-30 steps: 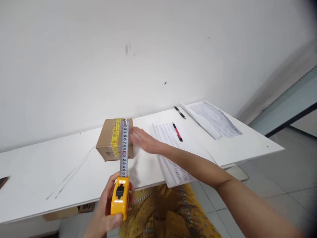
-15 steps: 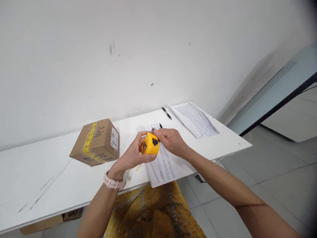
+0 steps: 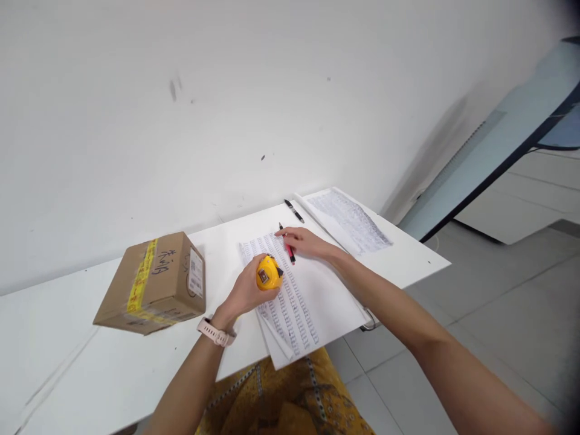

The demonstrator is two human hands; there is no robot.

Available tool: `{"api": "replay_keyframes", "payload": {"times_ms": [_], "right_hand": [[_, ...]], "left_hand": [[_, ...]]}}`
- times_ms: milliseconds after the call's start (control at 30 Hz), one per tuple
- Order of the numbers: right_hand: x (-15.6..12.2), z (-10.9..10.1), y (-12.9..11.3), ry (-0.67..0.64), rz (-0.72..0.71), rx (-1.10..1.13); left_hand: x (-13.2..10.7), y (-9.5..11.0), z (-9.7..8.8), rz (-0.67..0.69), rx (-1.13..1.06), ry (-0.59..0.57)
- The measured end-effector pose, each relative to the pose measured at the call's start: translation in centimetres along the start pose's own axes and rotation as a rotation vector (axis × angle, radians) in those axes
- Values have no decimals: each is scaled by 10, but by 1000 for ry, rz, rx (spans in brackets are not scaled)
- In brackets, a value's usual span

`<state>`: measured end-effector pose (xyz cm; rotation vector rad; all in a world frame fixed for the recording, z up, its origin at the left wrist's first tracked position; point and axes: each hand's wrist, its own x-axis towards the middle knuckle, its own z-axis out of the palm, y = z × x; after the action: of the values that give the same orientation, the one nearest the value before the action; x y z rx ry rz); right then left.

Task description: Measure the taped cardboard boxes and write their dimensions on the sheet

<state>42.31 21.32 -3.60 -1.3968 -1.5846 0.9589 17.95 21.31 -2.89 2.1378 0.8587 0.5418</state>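
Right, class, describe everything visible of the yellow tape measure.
The yellow tape measure has a rounded, glossy case that looks like plastic, with a black part on its right side and a dark rectangular detail on its near face. No blade shows stretched out. The left hand grips it from the left, above the written sheet, between the cardboard box and the red-and-black pen. Whether it touches the sheet is unclear.

Yellow tape measure (image 3: 270, 273), held over marked sheet (image 3: 290, 302), black-ended red pen (image 3: 290, 253), slanted on that sheet
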Motion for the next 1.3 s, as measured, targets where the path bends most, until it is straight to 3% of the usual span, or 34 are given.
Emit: {"api": "replay_keyframes", "payload": {"times_ms": [67,133,233,300,567,733,1033,1300], "right_hand": [[-1,-8,1,19,-3,341],[-3,-13,4,106,-32,503],[-5,-7,11,345,-23,470],[-5,2,14,423,8,394],[-4,18,20,255,110,314],[-4,16,24,359,112,197],[-9,21,19,423,130,47],[-11,21,21,398,53,-73]], "left_hand": [[0,-4,-1,-1,-47,-32],[1,-8,-1,6,-47,-44],[3,-15,2,56,-7,-35],[3,-18,4,92,19,-30],[6,-21,7,188,127,-48],[6,-23,8,204,146,-59],[5,-21,8,182,178,-74],[5,-23,10,203,197,-58]]}}
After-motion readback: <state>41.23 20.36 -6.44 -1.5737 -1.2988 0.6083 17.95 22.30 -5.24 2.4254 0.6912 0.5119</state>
